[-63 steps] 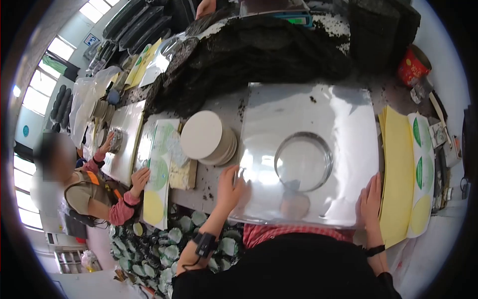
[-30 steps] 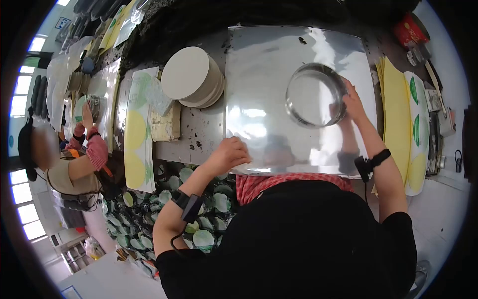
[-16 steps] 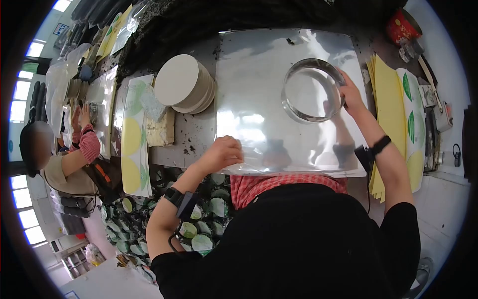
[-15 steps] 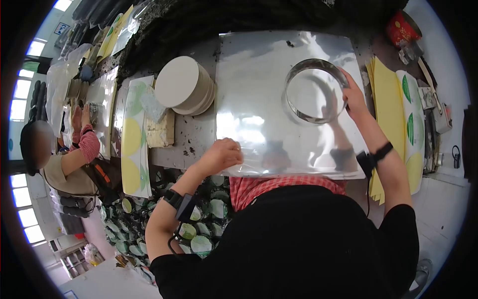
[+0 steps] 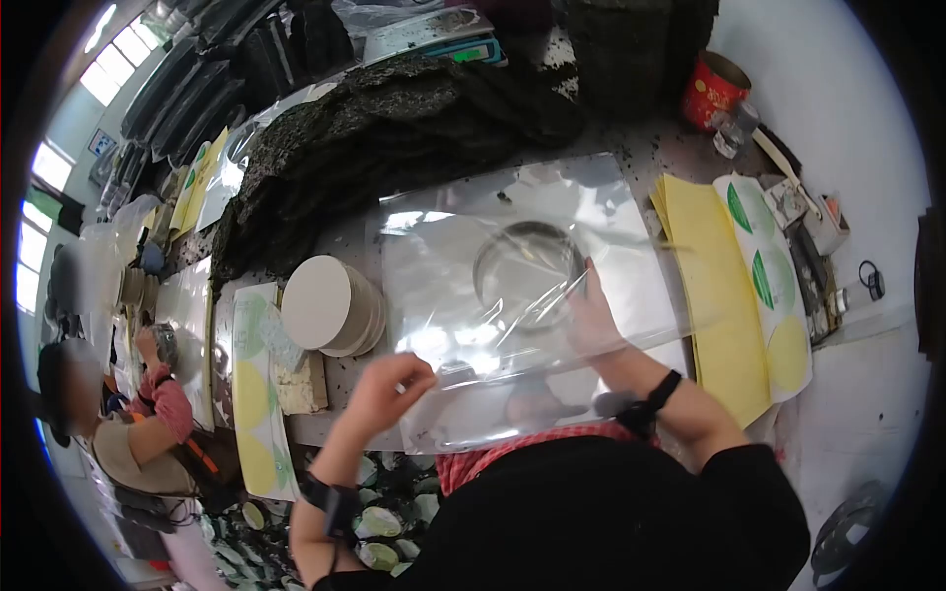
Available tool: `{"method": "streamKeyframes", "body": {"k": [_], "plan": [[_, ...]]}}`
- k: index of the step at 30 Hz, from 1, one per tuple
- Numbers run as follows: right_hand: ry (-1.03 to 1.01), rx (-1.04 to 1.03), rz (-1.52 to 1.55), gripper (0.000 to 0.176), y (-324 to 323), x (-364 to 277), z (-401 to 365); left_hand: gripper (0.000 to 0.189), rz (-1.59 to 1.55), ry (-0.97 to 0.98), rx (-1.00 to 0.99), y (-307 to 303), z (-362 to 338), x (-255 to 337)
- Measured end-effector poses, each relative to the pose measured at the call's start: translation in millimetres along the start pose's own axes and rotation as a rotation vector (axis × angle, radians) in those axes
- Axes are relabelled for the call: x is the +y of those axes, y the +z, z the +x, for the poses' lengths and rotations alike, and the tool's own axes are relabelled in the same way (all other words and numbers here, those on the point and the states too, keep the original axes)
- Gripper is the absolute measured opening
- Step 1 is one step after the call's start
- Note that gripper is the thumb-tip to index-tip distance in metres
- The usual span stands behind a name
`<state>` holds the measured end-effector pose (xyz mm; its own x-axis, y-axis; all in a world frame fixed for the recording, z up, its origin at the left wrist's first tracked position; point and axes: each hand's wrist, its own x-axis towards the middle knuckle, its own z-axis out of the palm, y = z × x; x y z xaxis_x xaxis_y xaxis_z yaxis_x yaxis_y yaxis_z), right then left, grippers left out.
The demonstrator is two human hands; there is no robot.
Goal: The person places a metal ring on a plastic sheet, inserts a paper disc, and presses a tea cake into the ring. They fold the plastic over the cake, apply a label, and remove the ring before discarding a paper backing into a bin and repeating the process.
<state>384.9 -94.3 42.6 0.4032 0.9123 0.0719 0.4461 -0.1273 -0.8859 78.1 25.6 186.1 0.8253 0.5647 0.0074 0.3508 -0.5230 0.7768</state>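
My left hand (image 5: pixel 386 392) is closed in a pinch on the near left part of a clear plastic sheet (image 5: pixel 458 345). The sheet is lifted and creased. Under it shows a shallow metal ring (image 5: pixel 532 228), with my right hand (image 5: pixel 594 320) gripping its right side. The film seems to pass over the ring and the right fingers, so they are partly blurred. Below lies a shiny flat sheet (image 5: pixel 641 222) on the table. Left of it, a stack of round pale discs (image 5: pixel 321 303) stands near my left hand.
A dark, crumbly mass (image 5: pixel 394 118) runs along the back. Yellow sheets (image 5: pixel 724 295) and printed labels (image 5: pixel 788 335) lie at right, below a red tin (image 5: pixel 714 94). Another person (image 5: pixel 148 433) works at left. Dark bundles with green-and-white ends (image 5: pixel 379 522) sit below the table edge.
My left hand has pinched the plastic sheet, which is now raised over the ring. My right hand and the ring have moved left over the shiny sheet. The camera view has shifted.
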Motion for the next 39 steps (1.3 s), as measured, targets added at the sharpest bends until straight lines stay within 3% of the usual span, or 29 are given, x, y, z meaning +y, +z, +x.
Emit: {"method": "streamKeyframes", "body": {"k": [1,2,4,6,9,10,13,14,15,18,19,20,22,24,25,26,29,30,33,36,37,39], "plan": [[-0.013,-0.05,-0.252,0.065,-1,21,-18,0.008,0.021,-0.04,-0.009,16,-10,-10],[-0.089,-0.217,-0.758,0.065,5,38,-46,0.008,0.074,-0.034,-0.038,31,-17,-21],[0.167,-1.331,-0.346,0.066,-48,-59,-65,0.011,0.233,0.045,-0.118,67,-23,-58],[0.126,-1.398,0.414,0.061,-81,-91,-69,0.027,0.459,0.095,-0.274,89,-20,-69],[-0.275,-0.75,-0.109,0.058,-88,-85,-39,0.041,0.206,-0.193,-0.54,53,-4,-34],[-0.419,-0.799,-0.796,0.058,-81,-69,-34,0.054,0.104,-0.266,-0.583,35,2,-30],[-0.081,-1.488,-0.432,0.057,-106,-58,11,0.059,0.185,0.103,-0.07,-29,17,-35],[0.04,-1.373,-0.228,0.057,-118,-76,38,0.062,0.259,0.078,0.091,-55,20,-35],[-0.044,-1.157,-0.115,0.053,-135,-104,66,0.065,0.327,0.049,0.239,-77,21,-36],[0.062,-0.542,0.21,0.041,-146,-81,186,0.064,0.662,-0.082,0.382,-93,26,-53],[-0.029,-0.295,0.19,0.043,-146,-61,222,0.064,0.722,-0.16,0.348,-84,26,-59],[0.162,-0.073,0.295,0.05,-144,-51,248,0.065,0.782,-0.239,0.317,-68,24,-66],[0.381,0.044,0.449,0.055,-130,43,317,0.066,0.82,-0.316,0.283,-55,25,-77],[0.544,0.246,0.624,0.048,-104,98,362,0.068,0.759,-0.321,0.27,-55,24,-73],[0.595,0.392,0.717,0.037,-85,107,370,0.068,0.719,-0.316,0.273,-57,29,-69],[0.63,0.486,0.779,0.045,-76,90,370,0.068,0.682,-0.319,0.272,-59,30,-65],[0.553,0.425,0.461,0.054,-62,92,387,0.066,0.604,-0.329,0.256,-66,28,-62],[0.551,0.396,0.459,0.069,-66,79,380,0.065,0.574,-0.326,0.254,-65,27,-60],[0.347,0.798,0.216,0.074,-72,54,354,0.062,0.461,-0.327,0.247,-73,25,-63],[-0.072,0.975,-0.047,0.08,-102,60,311,0.059,0.393,-0.287,0.217,-88,17,-63],[-0.107,0.993,-0.009,0.077,-114,53,286,0.054,0.463,-0.212,0.254,-94,17,-66],[-0.191,1.027,0.067,0.072,-145,26,239,0.044,0.854,-0.028,0.508,-116,13,-95]]}}
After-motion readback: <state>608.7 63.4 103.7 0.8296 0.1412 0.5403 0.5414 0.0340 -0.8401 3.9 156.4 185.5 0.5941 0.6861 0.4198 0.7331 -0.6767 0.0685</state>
